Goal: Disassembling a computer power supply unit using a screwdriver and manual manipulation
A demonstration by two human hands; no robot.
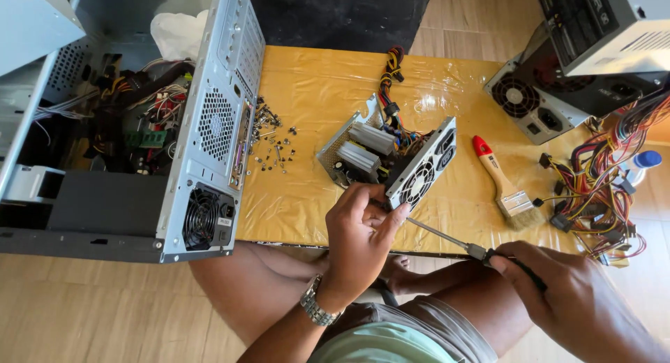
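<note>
**Opened power supply under the screwdriver**

The left hand [359,227] gripped the opened power supply [391,160] at its fan corner on the yellow table [307,195] (loose screws [272,143] nearby). The right hand [558,293] held a screwdriver [453,239], tip at that corner.

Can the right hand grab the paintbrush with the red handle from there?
Probably not yet: the right hand is wrapped around the screwdriver. The paintbrush lies close by on the yellow mat, nothing covering it.

Two hands: left hand [359,230] and right hand [558,286]. One screwdriver [447,239], one paintbrush [501,181], one open computer case [132,126]. Three power supplies: an opened one [391,160] and two closed [534,101] [614,28]; loose screws [272,143] too many to count.
</note>
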